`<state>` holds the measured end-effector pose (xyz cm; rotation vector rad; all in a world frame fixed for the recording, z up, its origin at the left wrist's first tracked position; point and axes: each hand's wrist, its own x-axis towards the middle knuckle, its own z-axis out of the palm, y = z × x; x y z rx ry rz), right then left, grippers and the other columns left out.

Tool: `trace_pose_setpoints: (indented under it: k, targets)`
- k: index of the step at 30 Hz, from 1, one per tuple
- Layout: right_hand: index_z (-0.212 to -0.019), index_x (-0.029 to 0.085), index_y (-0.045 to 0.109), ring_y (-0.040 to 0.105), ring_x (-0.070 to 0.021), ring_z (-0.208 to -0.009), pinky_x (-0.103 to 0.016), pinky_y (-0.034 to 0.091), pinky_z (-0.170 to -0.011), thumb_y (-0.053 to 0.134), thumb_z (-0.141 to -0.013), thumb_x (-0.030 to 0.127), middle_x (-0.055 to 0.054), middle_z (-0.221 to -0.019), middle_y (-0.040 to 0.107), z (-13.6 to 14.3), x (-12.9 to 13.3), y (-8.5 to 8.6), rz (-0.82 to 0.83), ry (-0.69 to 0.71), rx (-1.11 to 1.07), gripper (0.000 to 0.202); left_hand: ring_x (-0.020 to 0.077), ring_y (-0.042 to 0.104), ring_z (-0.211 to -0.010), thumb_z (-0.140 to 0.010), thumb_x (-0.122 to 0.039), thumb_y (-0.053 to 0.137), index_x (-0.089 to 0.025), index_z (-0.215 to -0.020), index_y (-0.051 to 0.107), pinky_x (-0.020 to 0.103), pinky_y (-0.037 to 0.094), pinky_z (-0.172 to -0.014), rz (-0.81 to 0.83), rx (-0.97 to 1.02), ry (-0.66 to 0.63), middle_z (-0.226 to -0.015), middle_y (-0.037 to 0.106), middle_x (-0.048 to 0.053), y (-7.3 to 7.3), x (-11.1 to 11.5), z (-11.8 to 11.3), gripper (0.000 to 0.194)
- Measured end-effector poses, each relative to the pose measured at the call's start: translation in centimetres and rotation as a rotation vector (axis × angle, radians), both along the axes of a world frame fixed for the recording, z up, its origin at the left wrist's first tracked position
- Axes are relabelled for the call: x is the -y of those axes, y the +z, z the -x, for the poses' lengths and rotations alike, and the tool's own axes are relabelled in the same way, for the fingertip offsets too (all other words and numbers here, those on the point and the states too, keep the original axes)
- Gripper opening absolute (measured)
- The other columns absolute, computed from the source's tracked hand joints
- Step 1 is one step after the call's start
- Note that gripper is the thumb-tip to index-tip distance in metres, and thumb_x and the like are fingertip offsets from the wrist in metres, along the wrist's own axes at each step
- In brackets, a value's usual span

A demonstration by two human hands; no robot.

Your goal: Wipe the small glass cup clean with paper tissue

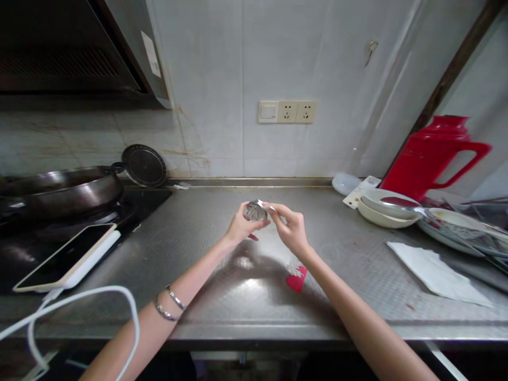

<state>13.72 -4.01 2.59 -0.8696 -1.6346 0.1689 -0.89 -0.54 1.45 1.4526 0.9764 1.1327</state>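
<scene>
Above the middle of the metal counter (214,211), my left hand (241,226) is closed around a small round, shiny grey object (256,211), perhaps glass; its exact kind is unclear. My right hand (289,225) is beside it, thumb and fingers pinched together at the object's upper right edge. A small white spot shows at those fingertips, and I cannot tell whether it is a scrap or a nail. Beneath my hands lie a torn red scrap with white edges (296,279) and a smaller red scrap (253,237).
At left, a large pan (67,188) sits on the stove, with a phone (67,259) and white cable (103,290) nearer me. On the right are a red thermos (431,153), stacked bowls (387,217), a plate (432,235) and a white napkin (436,270). Wall sockets (297,112) face me.
</scene>
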Motion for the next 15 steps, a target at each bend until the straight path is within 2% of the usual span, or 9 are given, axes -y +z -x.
trace_pose_setpoints:
  k: [7, 11, 13, 15]
  targets:
    - [-0.081, 0.02, 0.072, 0.066, -0.0186, -0.074, -0.028, 0.049, -0.071, 0.053, -0.087, 0.033, -0.004, -0.079, 0.073, 0.0, 0.2, -0.5, 0.025, -0.071, -0.058, 0.024, 0.0096, 0.055, -0.063, -0.057, -0.037, 0.082, -0.022, -0.116, 0.043, 0.018, 0.051, -0.041, -0.001, 0.038, 0.038, -0.081, 0.054, -0.001, 0.0, -0.7, 0.4, 0.072]
    - [-0.089, 0.018, 0.071, 0.064, -0.0187, -0.079, -0.029, 0.049, -0.073, 0.05, -0.088, 0.04, -0.004, -0.084, 0.071, -0.5, -1.1, -0.7, 0.091, -0.137, -0.247, 0.031, 0.0106, 0.055, -0.063, -0.052, -0.037, 0.085, -0.024, -0.122, 0.041, 0.02, 0.051, -0.04, -0.046, -0.034, 0.0, -0.083, 0.052, -0.002, -0.5, -0.7, 0.4, 0.084]
    - [-0.092, 0.018, 0.07, 0.064, -0.019, -0.083, -0.03, 0.05, -0.074, 0.051, -0.086, 0.045, -0.004, -0.088, 0.071, -0.8, -1.8, -0.8, 0.195, -0.035, -0.315, 0.033, 0.0106, 0.055, -0.062, -0.05, -0.036, 0.086, -0.025, -0.125, 0.039, 0.021, 0.051, -0.04, -0.074, -0.077, -0.05, -0.083, 0.051, -0.002, -0.9, -0.5, 0.2, 0.089]
    - [-0.096, 0.019, 0.069, 0.065, -0.0193, -0.086, -0.031, 0.052, -0.074, 0.053, -0.084, 0.048, -0.005, -0.094, 0.071, -0.9, -2.1, -0.7, 0.357, 0.144, -0.331, 0.035, 0.0112, 0.056, -0.063, -0.051, -0.036, 0.085, -0.026, -0.127, 0.039, 0.02, 0.051, -0.041, -0.106, -0.1, -0.095, -0.083, 0.052, -0.001, -1.1, -0.2, 0.0, 0.09]
